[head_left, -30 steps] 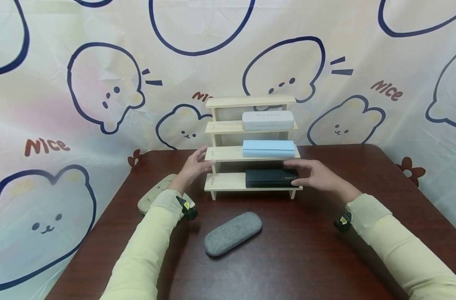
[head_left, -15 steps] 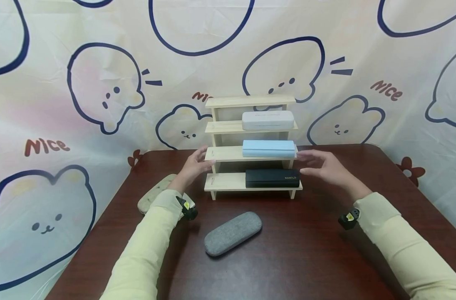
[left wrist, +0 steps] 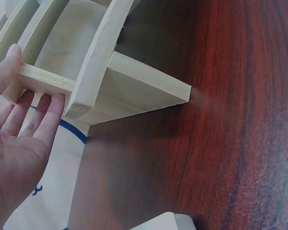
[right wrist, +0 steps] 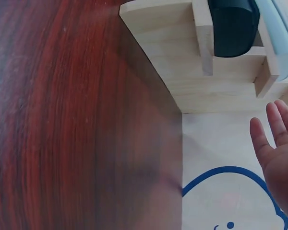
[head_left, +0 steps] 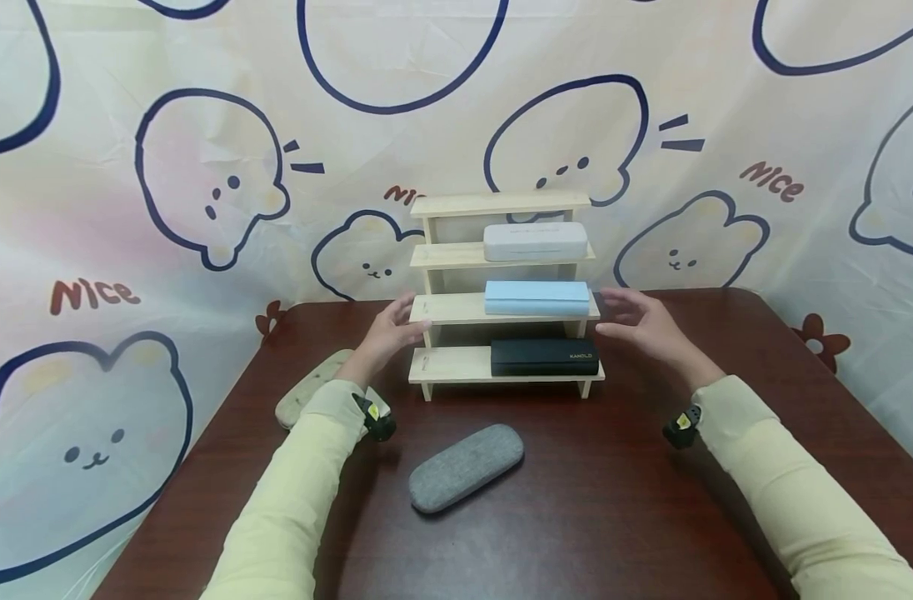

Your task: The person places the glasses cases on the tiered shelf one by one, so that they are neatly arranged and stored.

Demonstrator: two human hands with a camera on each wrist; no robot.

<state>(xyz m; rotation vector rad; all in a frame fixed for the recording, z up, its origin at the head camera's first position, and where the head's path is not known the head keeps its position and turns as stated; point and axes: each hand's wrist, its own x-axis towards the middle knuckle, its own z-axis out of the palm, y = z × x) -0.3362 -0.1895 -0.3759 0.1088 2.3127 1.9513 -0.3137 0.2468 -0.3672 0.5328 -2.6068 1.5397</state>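
Observation:
A pale wooden tiered stand (head_left: 456, 364) faces me on the table. My left hand (head_left: 389, 332) grips its left side, the thumb (left wrist: 9, 62) over a shelf edge and the fingers (left wrist: 50, 120) against the side piece. Just off the right side hovers my right hand (head_left: 640, 327), fingers apart and holding nothing. Three glasses cases lie toward the right of the shelves: a black one (head_left: 544, 357) lowest, a light blue one (head_left: 536, 298) above it, and a white one (head_left: 535, 242) higher up. The top shelf (head_left: 501, 202) bears nothing.
A grey felt glasses case (head_left: 466, 468) lies aslant on the dark red-brown table (head_left: 576, 517) in front of the stand. Partly hidden beneath my left forearm is a beige case (head_left: 310, 387). A printed cloth (head_left: 224, 50) hangs behind the table.
My right hand has drawn back from the black glasses case, moving up and out beside the stand's right side. The left hand stays at the stand's left side.

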